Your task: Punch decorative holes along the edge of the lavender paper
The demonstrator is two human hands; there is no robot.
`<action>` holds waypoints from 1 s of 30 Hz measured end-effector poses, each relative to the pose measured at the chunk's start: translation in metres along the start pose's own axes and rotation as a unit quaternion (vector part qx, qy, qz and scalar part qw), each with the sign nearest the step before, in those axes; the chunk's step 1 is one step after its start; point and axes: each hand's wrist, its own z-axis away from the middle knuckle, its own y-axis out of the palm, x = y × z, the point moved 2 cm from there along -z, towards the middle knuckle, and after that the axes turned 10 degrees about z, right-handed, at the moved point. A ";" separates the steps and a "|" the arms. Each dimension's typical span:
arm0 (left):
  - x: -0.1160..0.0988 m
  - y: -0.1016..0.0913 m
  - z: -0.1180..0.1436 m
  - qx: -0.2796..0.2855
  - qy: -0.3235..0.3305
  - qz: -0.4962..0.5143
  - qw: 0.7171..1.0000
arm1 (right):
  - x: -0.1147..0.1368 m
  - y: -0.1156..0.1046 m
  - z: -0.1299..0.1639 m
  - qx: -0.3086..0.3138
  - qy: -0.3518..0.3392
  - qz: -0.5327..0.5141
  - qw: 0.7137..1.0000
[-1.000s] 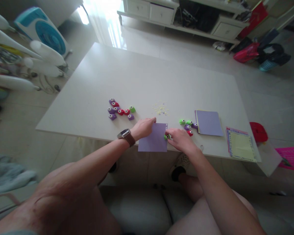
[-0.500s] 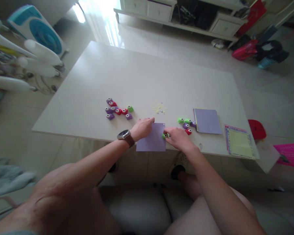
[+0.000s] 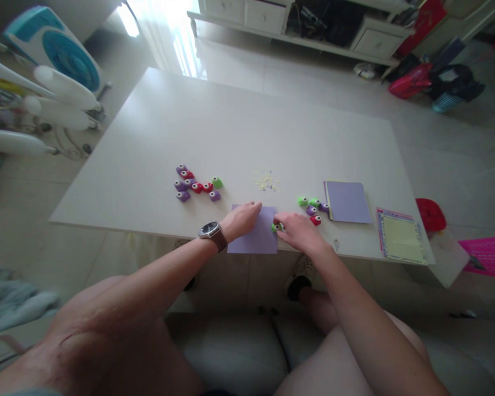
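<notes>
A sheet of purple paper [image 3: 260, 237] lies at the near edge of the white table, its lower part jutting past the edge. My left hand [image 3: 243, 220], a watch [image 3: 212, 234] on its wrist, rests on the sheet with curled fingers, holding it down. At the paper's right edge, my right hand [image 3: 295, 228] is closed around a small green craft punch [image 3: 276, 227] with an eye-like white ring. The fingers partly hide this punch. Just right of that hand sit several more punches, among them a red punch [image 3: 315, 220] and a purple punch [image 3: 311, 210].
Left on the table [image 3: 231, 121] is a cluster of purple, red and green punches [image 3: 197, 187]. Tiny pale paper bits [image 3: 265, 180] lie beyond the sheet. To the right are a purple paper stack [image 3: 348, 202] and a yellow sheet with punched edges [image 3: 402, 236].
My left hand has shifted slightly nearer over the paper, uncovering its far left corner. My right hand stays on the green punch. The whole view has moved a little.
</notes>
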 end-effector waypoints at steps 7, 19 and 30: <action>-0.007 0.003 0.001 0.000 -0.024 0.020 1.000 | -0.018 -0.002 0.002 -0.030 0.021 -0.164 0.986; -0.020 -0.003 0.006 0.005 -0.083 0.036 0.996 | -0.034 0.036 -0.017 0.117 0.137 -0.347 0.920; -0.033 0.002 0.006 -0.008 -0.110 -0.009 0.994 | -0.031 0.028 -0.024 0.117 0.175 -0.303 0.929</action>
